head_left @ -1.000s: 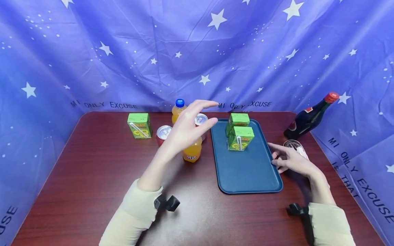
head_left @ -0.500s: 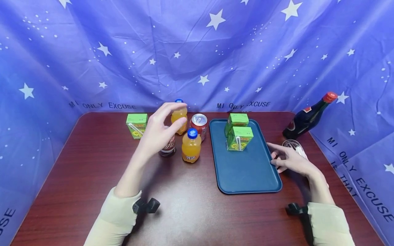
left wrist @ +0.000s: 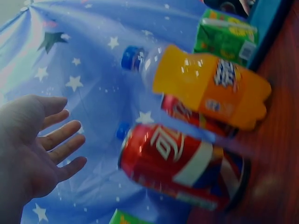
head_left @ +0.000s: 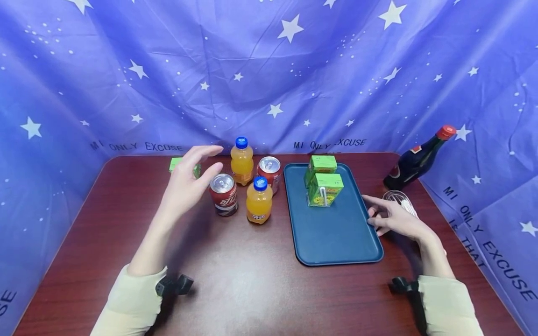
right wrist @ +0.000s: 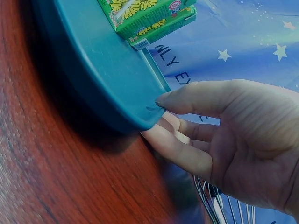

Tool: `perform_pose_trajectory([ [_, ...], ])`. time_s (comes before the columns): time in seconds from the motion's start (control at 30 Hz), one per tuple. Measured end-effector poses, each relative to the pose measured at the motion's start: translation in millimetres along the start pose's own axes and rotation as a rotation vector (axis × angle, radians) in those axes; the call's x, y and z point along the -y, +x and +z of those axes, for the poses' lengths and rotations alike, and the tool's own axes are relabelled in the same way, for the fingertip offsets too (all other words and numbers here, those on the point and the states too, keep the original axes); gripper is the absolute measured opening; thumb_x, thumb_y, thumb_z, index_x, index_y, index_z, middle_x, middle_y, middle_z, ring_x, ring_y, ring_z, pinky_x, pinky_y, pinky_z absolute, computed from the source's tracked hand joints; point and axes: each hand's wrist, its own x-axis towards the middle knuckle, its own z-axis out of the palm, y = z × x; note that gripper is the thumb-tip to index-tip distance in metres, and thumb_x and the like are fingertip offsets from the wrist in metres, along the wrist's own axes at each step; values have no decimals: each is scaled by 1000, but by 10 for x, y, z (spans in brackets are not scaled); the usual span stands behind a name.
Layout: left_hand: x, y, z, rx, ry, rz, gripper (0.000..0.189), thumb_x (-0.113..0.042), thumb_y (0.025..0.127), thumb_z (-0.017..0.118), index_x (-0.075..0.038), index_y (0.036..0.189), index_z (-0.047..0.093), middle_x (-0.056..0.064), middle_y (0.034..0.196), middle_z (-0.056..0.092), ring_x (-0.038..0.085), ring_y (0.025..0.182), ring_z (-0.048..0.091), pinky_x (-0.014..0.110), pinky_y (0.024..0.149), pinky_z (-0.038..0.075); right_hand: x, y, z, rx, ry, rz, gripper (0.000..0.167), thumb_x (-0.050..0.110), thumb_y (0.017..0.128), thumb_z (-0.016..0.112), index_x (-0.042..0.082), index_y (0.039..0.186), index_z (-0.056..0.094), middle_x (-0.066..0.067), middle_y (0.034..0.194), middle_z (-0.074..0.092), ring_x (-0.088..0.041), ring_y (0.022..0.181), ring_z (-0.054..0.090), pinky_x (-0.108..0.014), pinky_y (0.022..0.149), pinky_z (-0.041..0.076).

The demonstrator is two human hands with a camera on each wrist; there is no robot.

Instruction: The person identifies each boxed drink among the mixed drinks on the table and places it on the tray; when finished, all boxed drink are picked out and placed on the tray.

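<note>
The person's two hands are well apart. The left hand (head_left: 181, 183) is in the air with thumb and fingers parted, holding nothing; the left wrist view shows the palm and loosely bent fingers with air between them. The right hand (head_left: 397, 219) pinches the right rim of a flat, dark blue rectangular tray (head_left: 336, 240), thumb above and fingers below, and the tray lies on the reddish-brown wooden table (head_left: 235, 289).

What has just changed is the left hand's place. A second ago it was over the drinks in the middle; it has since moved left, past a red cylindrical metal can (head_left: 224, 198), and now partly hides a small green box-shaped drink carton (head_left: 175, 163) near the back left of the table. No contact with that carton can be made out. The right hand has kept its grip on the tray.

Two matching green cartons, a front carton (head_left: 324, 192) and a rear carton (head_left: 322, 162), stand upright on the tray's far half. Left of the tray stand a second red can (head_left: 270, 169) and two blue-capped bottles of orange drink, a rear bottle (head_left: 242, 163) and a front bottle (head_left: 258, 205).

For the work in hand, the shift seems to turn attention to the lone carton, while the tray appears steadied.
</note>
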Motion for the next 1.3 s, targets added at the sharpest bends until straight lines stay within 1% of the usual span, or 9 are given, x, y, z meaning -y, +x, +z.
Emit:
perform_pose_trajectory([
  [0.1, 92, -23, -77, -27, 27, -6, 35, -18, 99, 70, -17, 134, 68, 3, 134, 67, 21, 128, 61, 30, 111, 44, -1, 1, 0, 3, 1, 6, 74, 2, 99, 63, -4, 160, 22, -16, 99, 55, -16, 71, 71, -43, 62, 63],
  [0.2, 170, -49, -144, -43, 33, -23, 34, -18, 99, 70, -17, 133, 68, 3, 131, 69, 20, 126, 63, 23, 109, 44, -6, -4, -1, 3, 2, 8, 74, 2, 99, 63, -4, 160, 22, -16, 99, 55, -16, 71, 71, -43, 62, 63],
  [0.4, 293, -70, -239, -57, 36, -63, 33, -20, 100, 68, -18, 133, 69, 3, 129, 70, 17, 123, 62, 23, 108, 44, -7, -17, 4, 2, 6, 9, 74, 1, 99, 63, -4, 160, 21, -17, 99, 55, -15, 71, 71, -43, 62, 63],
  [0.63, 447, -58, -311, -66, 29, -115, 32, -22, 101, 67, -19, 133, 68, 2, 129, 69, 5, 121, 62, 10, 96, 47, 1, -20, 9, -1, 5, 9, 74, 2, 99, 63, -4, 160, 22, -17, 100, 55, -16, 72, 71, -43, 62, 63],
  [0.77, 516, -40, -346, -74, 29, -124, 34, -22, 100, 67, -17, 134, 68, 6, 129, 69, 8, 122, 63, 8, 95, 47, 6, -18, 11, -3, 9, 7, 74, 2, 99, 63, -4, 160, 22, -17, 100, 54, -16, 72, 70, -44, 62, 63],
  [0.83, 556, -29, -360, -79, 39, -126, 34, -21, 100, 67, -17, 134, 68, 7, 129, 69, 10, 122, 64, 9, 95, 45, 8, -16, 13, -4, 7, 10, 74, 2, 99, 63, -3, 160, 23, -17, 100, 54, -16, 72, 70, -44, 62, 63],
  [1.07, 724, -11, -433, -96, 106, -149, 35, -25, 101, 67, -19, 135, 67, 8, 129, 69, 4, 115, 59, 17, 94, 41, 15, 6, 11, -6, 7, 11, 74, 2, 98, 63, -3, 160, 24, -15, 99, 54, -15, 71, 70, -44, 62, 63],
  [1.17, 775, -3, -475, -78, 113, -181, 37, -27, 101, 66, -19, 137, 66, 7, 134, 67, 12, 120, 58, 26, 103, 43, 18, 13, 6, -7, 7, 8, 73, 1, 98, 63, -4, 160, 24, -14, 99, 54, -15, 70, 70, -43, 61, 63],
  [1.3, 843, 14, -520, -42, 92, -206, 44, -27, 101, 67, -15, 142, 61, 10, 142, 63, 25, 130, 56, 47, 114, 41, 19, 13, 7, -5, 9, 8, 73, 0, 98, 63, -4, 160, 24, -14, 98, 54, -15, 69, 69, -43, 61, 63],
])
